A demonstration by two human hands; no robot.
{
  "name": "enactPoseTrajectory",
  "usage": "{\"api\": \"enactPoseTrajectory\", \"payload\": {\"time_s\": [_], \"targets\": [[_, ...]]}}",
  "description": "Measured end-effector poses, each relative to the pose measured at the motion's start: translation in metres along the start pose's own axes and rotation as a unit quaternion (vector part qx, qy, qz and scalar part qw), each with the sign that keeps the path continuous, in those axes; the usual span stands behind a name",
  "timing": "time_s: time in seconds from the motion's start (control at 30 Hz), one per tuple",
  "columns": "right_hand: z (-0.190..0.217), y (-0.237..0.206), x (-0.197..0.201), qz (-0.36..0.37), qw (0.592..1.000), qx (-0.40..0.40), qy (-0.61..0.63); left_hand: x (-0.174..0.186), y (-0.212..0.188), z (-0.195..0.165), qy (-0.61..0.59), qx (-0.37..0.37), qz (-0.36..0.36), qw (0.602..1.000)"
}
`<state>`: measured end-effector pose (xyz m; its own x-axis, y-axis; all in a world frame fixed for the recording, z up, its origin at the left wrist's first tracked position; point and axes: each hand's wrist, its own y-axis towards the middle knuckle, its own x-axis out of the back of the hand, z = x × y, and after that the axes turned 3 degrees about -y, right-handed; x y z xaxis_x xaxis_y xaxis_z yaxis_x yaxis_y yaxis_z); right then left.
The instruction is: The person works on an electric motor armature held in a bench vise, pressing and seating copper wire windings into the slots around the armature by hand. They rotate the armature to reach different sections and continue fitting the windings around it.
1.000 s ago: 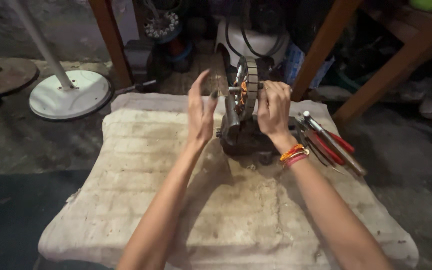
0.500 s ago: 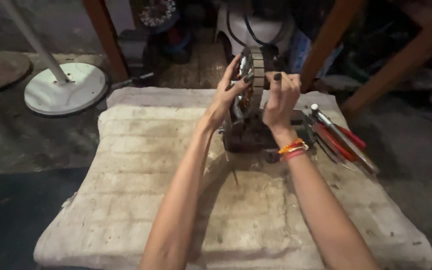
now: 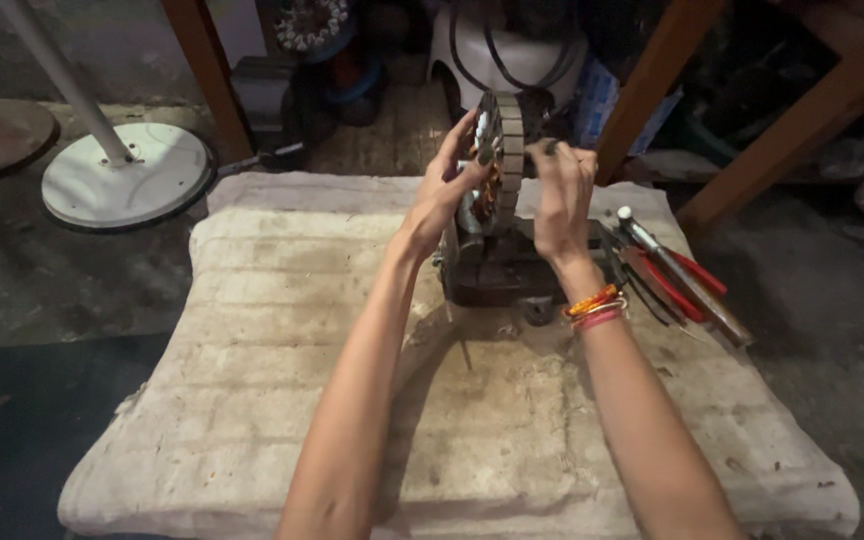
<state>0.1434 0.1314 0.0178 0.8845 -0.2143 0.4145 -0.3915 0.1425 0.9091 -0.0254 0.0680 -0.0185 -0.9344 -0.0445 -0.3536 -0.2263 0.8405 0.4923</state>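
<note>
**A:** What lay under it all?

**B:** A broad, stained quilted mat on the concrete floor; behind it a white round fan base with its pole, and wooden frame legs slanting up on both sides; the whole scene sat closer and a little lower in view than a second earlier, so the person had leaned in.

**A:** And the piece being worked on?

**B:** A ring-shaped motor stator, copper windings showing inside the laminated steel band, stood on edge above a dark block near the far middle of the mat; it had not left that spot, I'd say.

**A:** The hands?

**B:** There the change was; a second before, the left hand had been flat and spread, off the ring; now it was curled onto the ring's left face, fingertips on the rim; the right hand, beaded bands at the wrist, was closed on the right side, pinching something small and dark at the top edge; what, I couldn't make out.

**A:** Meaning?

**B:** Both hands had settled onto the stator; I judged that bracing had given way to fine work at the rim.

**A:** Anything smaller?

**B:** Red-handled pliers and a screwdriver just right of the block, untouched.
</note>
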Motion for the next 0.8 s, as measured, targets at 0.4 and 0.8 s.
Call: {"api": "enactPoseTrajectory", "payload": {"time_s": [0.4, 0.8], "targets": [[0.012, 0.005, 0.003, -0.004, 0.987, -0.116, 0.111, 0.002, 0.001, 0.006, -0.095, 0.033, -0.006, 0.995], [0.007, 0.002, 0.0, -0.012, 0.993, -0.093, 0.072, 0.002, -0.001, 0.002, -0.095, 0.053, -0.007, 0.994]]}}
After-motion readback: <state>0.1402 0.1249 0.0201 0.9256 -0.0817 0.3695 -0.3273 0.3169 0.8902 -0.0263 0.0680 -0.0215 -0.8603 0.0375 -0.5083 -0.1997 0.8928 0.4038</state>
